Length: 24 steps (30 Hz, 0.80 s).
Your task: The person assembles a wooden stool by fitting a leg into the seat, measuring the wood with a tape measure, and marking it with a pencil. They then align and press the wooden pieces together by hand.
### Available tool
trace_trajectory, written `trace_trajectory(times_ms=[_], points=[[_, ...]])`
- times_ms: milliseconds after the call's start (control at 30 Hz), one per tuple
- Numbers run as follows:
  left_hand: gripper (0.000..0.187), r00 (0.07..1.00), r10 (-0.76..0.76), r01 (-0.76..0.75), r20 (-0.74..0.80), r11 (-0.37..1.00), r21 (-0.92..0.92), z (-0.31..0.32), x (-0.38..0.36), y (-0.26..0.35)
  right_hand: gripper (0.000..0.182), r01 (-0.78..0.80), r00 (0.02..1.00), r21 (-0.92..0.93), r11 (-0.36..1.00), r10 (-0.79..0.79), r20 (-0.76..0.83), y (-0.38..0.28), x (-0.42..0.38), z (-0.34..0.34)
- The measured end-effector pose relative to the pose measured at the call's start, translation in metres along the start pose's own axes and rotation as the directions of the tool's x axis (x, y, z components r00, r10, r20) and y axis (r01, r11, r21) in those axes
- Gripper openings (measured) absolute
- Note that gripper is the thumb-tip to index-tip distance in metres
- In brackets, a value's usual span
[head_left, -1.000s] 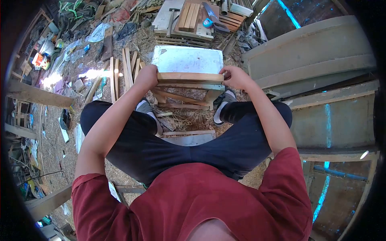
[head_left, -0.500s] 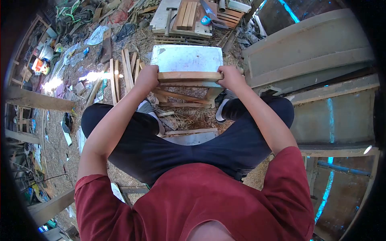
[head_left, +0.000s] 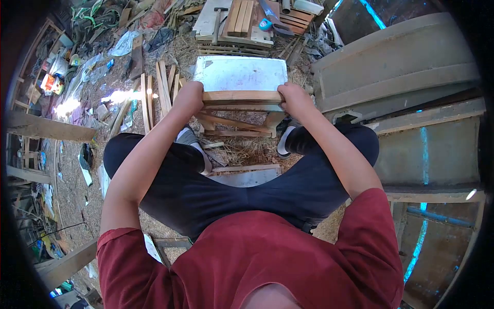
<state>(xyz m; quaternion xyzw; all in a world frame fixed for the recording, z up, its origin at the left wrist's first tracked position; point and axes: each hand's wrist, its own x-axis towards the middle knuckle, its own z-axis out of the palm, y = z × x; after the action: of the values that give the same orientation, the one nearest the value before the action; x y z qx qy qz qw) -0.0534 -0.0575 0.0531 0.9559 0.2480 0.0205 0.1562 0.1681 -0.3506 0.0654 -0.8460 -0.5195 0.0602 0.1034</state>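
Observation:
A wooden strip lies crosswise along the near edge of a low bench with a scuffed white top. My left hand is closed round the strip's left end, its knuckles at the bench's near left corner. At the opposite end my right hand grips the same strip, fingers wrapped over it. The palms and the undersides of the fingers are hidden. Below the strip, the bench's wooden legs and a slanting crosspiece show between my feet.
Beyond the bench, a stack of boards carries a hammer, a blue tape measure, a handsaw and several wooden slats. Loose wood strips lie to the left. Large framed panels stand at the right.
Both hands keep their hold on the wooden strip, which stays at the bench's near edge. The whole view has shifted very slightly.

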Motion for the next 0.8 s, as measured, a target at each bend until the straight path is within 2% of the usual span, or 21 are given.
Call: trace_trajectory(times_ms=[100, 167, 233, 267, 333, 533, 633, 800], points=[[0.028, 1.0, -0.008, 0.008, 0.03, 1.0, 0.012, -0.003, -0.001, 0.002, 0.028, 0.031, 0.999, -0.043, 0.999, -0.032, -0.005, -0.002, -0.001, -0.002], [0.011, 1.0, 0.019, -0.019, -0.016, 1.0, -0.007, -0.007, -0.004, 0.007, 0.031, 0.066, 0.998, -0.089, 0.994, -0.067, -0.004, -0.003, -0.001, -0.001], [0.011, 1.0, 0.025, -0.025, -0.018, 1.0, -0.01, -0.005, -0.003, 0.005, 0.045, 0.129, 0.987, -0.032, 0.991, -0.131, -0.092, -0.005, -0.001, -0.001], [0.011, 0.999, 0.031, -0.032, -0.016, 0.999, -0.014, -0.004, -0.003, 0.004, 0.045, 0.13, 0.987, -0.032, 0.991, -0.132, -0.092, -0.006, -0.001, 0.0], [0.011, 0.999, 0.035, -0.035, -0.02, 0.999, -0.004, -0.006, -0.003, 0.005, 0.049, 0.227, 0.969, 0.032, 0.973, -0.222, -0.104, -0.011, 0.0, -0.001], [0.013, 0.999, 0.033, -0.034, -0.012, 0.999, -0.034, -0.008, -0.005, 0.006, 0.046, 0.287, 0.956, 0.102, 0.952, -0.278, -0.098, -0.018, 0.007, 0.007], [0.013, 0.999, 0.035, -0.035, -0.013, 0.999, -0.024, -0.005, -0.003, 0.003, 0.046, 0.261, 0.965, 0.124, 0.957, -0.254, -0.066, -0.018, 0.008, 0.007], [0.013, 0.999, 0.044, -0.044, -0.012, 0.999, -0.009, -0.007, -0.006, 0.003, 0.043, 0.263, 0.965, 0.068, 0.962, -0.26, -0.044, -0.02, 0.01, 0.007]])
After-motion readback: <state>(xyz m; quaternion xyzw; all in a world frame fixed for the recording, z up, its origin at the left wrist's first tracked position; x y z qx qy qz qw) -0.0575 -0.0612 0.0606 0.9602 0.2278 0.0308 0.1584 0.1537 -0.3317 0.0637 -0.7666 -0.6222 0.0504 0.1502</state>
